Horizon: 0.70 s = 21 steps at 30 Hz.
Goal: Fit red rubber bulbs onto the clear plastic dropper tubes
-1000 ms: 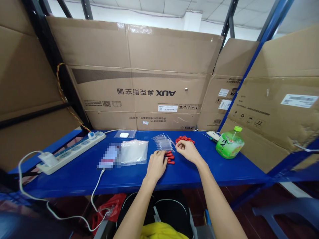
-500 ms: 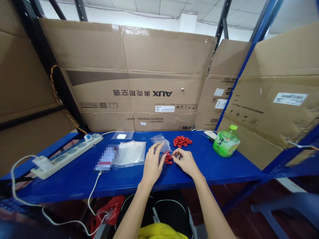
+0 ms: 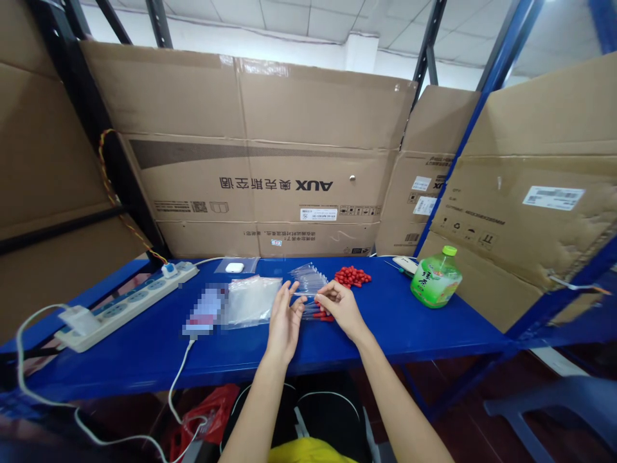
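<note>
My left hand [image 3: 284,325] is beside the clear tubes, palm turned inward and fingers apart, with nothing plainly gripped. My right hand [image 3: 343,310] pinches thumb and forefinger together at the end of what looks like a thin clear tube [image 3: 304,295], which reaches toward my left fingers. Under and between the hands lie several clear tubes fitted with red bulb caps [image 3: 324,316], partly covered by the right hand. Just beyond is a fanned row of bare clear tubes [image 3: 308,276]. A heap of loose red bulb caps [image 3: 353,276] sits behind my right hand.
On the blue table [image 3: 385,328], clear plastic bags [image 3: 253,301] and a blurred-out phone [image 3: 205,312] lie left. A power strip [image 3: 130,302] with cables runs along the left side. A green bottle [image 3: 436,278] stands right. Cardboard panels [image 3: 289,103] wall the back and sides.
My left hand has turned palm inward and opened away from the red-capped tubes. My right hand has shifted left, over them. The camera view has tilted slightly.
</note>
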Each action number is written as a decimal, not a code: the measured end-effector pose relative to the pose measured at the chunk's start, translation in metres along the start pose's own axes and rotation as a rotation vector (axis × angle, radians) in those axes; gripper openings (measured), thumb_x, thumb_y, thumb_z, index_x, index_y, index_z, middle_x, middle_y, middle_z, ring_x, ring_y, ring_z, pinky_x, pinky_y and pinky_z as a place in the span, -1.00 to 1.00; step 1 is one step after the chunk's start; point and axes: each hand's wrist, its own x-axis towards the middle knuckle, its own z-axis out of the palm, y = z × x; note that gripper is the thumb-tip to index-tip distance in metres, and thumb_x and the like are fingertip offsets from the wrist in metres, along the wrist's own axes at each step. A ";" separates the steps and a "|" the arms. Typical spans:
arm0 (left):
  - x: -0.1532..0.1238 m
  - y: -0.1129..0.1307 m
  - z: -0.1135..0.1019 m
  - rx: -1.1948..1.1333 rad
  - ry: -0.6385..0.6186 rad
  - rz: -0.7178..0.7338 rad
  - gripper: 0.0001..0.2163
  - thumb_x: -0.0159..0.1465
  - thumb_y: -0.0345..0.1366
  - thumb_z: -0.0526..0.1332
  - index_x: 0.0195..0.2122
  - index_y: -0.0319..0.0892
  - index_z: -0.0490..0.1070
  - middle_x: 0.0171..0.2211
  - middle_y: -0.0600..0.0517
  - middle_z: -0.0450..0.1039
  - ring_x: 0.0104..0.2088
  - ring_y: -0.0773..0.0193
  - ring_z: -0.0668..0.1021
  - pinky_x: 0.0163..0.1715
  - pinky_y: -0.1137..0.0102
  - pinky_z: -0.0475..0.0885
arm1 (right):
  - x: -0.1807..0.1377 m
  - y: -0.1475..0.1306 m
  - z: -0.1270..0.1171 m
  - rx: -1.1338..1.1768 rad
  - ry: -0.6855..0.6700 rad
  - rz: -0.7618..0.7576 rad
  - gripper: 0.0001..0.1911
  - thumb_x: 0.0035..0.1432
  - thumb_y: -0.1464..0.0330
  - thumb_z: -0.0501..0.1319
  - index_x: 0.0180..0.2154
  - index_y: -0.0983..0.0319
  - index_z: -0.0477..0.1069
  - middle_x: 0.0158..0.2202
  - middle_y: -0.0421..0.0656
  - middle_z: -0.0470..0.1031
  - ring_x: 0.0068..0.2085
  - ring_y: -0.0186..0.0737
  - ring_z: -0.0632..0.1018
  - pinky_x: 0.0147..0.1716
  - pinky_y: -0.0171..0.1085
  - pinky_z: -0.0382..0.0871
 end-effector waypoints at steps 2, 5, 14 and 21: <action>-0.001 -0.001 0.000 -0.046 -0.048 -0.061 -0.81 0.31 -0.25 0.30 -0.12 -0.22 0.45 -0.08 -0.13 0.51 -0.37 0.36 0.55 -0.39 0.48 0.47 | 0.001 0.003 0.004 -0.010 -0.039 0.011 -0.72 0.06 0.18 0.40 -0.35 0.20 0.42 -0.47 -0.26 0.49 -0.47 -0.32 0.48 -0.43 -0.33 0.38; -0.003 -0.001 -0.002 -0.171 -0.121 -0.124 -0.76 0.35 -0.19 0.24 -0.39 -0.22 0.33 -0.35 -0.02 0.41 -0.43 0.36 0.47 -0.44 0.48 0.42 | 0.006 0.004 -0.003 -0.133 -0.109 0.003 -0.73 0.10 0.15 0.36 -0.34 0.20 0.45 -0.43 -0.23 0.52 -0.43 -0.27 0.51 -0.39 -0.31 0.41; -0.008 0.008 -0.012 -0.349 -0.134 -0.193 -0.55 0.41 0.11 -0.07 -0.44 -0.16 0.16 -0.46 0.06 0.14 -0.54 0.34 0.26 -0.57 0.42 0.24 | 0.052 0.009 -0.098 -0.814 0.420 -0.014 -0.84 0.15 0.25 0.27 -0.23 0.14 0.52 -0.26 -0.12 0.64 -0.24 -0.16 0.61 -0.23 -0.24 0.49; -0.009 0.008 -0.012 -0.377 -0.164 -0.229 -0.60 0.39 0.01 0.10 -0.46 -0.15 0.09 -0.50 0.12 0.08 -0.58 0.40 0.19 -0.60 0.45 0.20 | 0.067 0.034 -0.114 -0.890 0.327 0.022 -0.93 0.11 0.31 0.28 -0.32 0.14 0.49 -0.28 -0.16 0.65 -0.33 -0.22 0.62 -0.37 -0.31 0.46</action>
